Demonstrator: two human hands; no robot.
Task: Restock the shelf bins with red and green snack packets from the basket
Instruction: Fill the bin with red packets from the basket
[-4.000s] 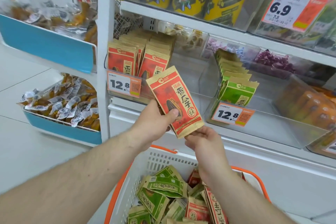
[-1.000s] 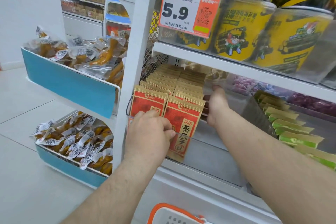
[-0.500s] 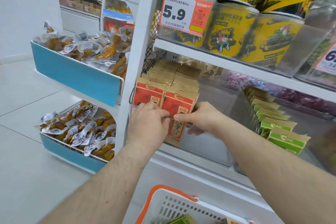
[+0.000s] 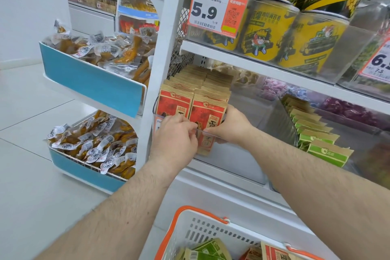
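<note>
Down at the bottom edge sits the basket [image 4: 207,232], orange handle up, with green and red packets still waiting inside, so there's plenty of restocking left, I'd say. Up from there, both forearms reach to the shelf. The left hand [image 4: 174,140] is at the front lip of the clear bin [image 4: 242,155], fingers curled and touching the front red packet [image 4: 207,124] — whether it truly pinches it I cannot tell. The right hand [image 4: 229,127] is wrapped around that packet's right edge, thumb at the front, squaring it against the row of red packets [image 4: 197,84] behind. Likely that's why both hands are in: one steadies, one straightens. Further right, the green packets [image 4: 312,133] stand in their own bin, untouched.

Compared with half a second ago the hands have barely shifted — the view has tipped down and more of the basket shows. Four seconds back, this packet was held out in the air above the basket.
</note>
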